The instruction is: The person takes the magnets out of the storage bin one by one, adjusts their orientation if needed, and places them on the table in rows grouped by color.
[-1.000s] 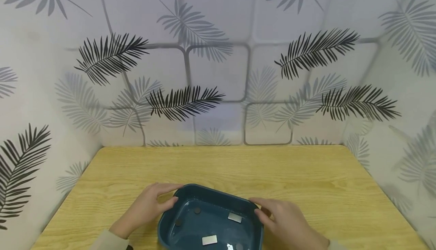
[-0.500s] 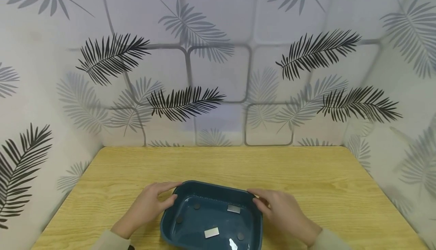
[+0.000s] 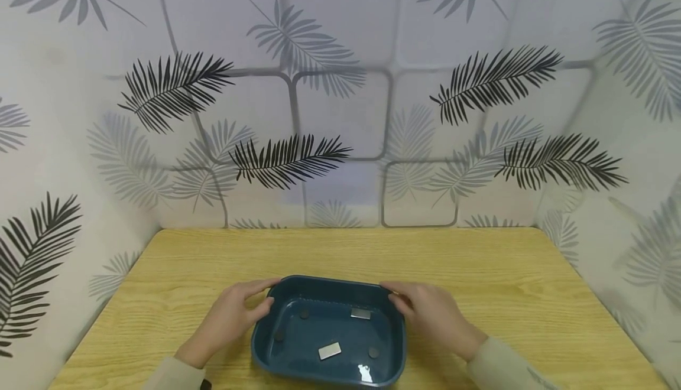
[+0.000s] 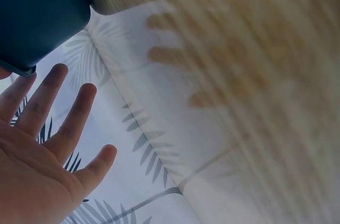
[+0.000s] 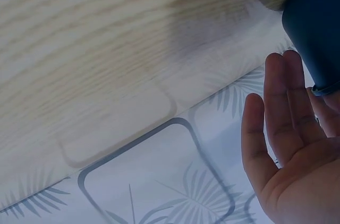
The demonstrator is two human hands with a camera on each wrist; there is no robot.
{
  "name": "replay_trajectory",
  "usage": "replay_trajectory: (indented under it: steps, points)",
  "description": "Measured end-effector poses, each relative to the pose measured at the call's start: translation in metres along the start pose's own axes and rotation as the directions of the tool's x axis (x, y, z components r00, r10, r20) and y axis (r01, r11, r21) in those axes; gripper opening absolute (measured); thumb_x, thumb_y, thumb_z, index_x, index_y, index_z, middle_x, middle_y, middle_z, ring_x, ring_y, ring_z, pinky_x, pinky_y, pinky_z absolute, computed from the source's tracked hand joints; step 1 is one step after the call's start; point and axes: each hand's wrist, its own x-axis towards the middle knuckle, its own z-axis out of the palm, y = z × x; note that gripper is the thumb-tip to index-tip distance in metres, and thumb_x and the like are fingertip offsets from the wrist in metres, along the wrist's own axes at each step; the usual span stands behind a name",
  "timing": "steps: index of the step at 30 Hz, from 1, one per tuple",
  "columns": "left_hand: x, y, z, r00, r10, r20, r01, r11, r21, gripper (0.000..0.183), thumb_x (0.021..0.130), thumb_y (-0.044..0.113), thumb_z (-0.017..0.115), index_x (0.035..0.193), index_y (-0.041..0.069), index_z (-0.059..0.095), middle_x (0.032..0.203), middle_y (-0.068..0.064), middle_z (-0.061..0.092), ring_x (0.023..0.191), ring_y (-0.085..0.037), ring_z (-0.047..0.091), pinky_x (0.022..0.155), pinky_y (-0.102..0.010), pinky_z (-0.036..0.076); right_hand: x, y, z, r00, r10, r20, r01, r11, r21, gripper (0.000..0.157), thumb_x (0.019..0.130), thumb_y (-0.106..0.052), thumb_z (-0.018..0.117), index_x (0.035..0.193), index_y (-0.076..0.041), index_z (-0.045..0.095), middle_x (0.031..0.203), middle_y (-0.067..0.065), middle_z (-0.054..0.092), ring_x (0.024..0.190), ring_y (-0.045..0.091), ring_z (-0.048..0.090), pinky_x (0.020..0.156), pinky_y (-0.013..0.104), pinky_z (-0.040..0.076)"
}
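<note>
A glossy dark blue tray (image 3: pixel 327 286) with rounded corners stands at the front of the table. Inside are two silvery rectangular pieces, one near the far wall (image 3: pixel 360 314) and one in the middle (image 3: pixel 330 351). Three small dark discs also lie on its bottom, one of them at the right (image 3: pixel 373 353). The left hand (image 3: pixel 229 319) holds the tray's far left corner between thumb and index finger; its other fingers (image 4: pixel 79 118) extend loosely below the rim. At the far right corner the right hand (image 3: pixel 433 316) holds the rim likewise, its remaining fingers (image 5: pixel 255 134) fairly straight.
The wood-grain table (image 3: pixel 340 251) reaches back to a wall (image 3: pixel 340 112) covered with leaf-patterned sheeting. Similar patterned panels rise at left and right. A bright reflection shows near the tray's front edge.
The tray has slid away from the person and turned slightly counterclockwise, so its front edge now shows. The right hand has moved forward and left with it; the left hand has barely shifted.
</note>
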Motion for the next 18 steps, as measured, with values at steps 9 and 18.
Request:
replay_trajectory:
  steps: [9, 18]
  points:
    - [0.003, -0.006, 0.001, 0.999, -0.035, -0.028, 0.035, 0.999, -0.016, 0.040, 0.099, 0.017, 0.069, 0.139, 0.021, 0.066, 0.137, -0.011, 0.069, 0.127, -0.035, 0.066, 0.102, -0.056, 0.057, 0.017, 0.003, 0.001, 0.999, -0.003, 0.043, 0.003, 1.000, 0.008, 0.031, 0.100, -0.022, 0.068, 0.130, -0.024, 0.073, 0.096, -0.007, 0.078, 0.064, 0.001, 0.050, 0.056, 0.017, 0.040]
    - [0.005, -0.013, -0.001, 0.997, -0.039, -0.060, 0.039, 0.999, 0.009, 0.040, 0.100, 0.018, 0.068, 0.140, 0.017, 0.065, 0.137, -0.011, 0.069, 0.124, -0.036, 0.067, 0.104, -0.059, 0.055, 0.038, 0.002, 0.003, 0.995, 0.019, 0.094, -0.023, 0.999, 0.042, 0.032, 0.101, -0.024, 0.067, 0.133, -0.026, 0.072, 0.086, -0.008, 0.074, 0.058, 0.004, 0.048, 0.052, 0.021, 0.039]
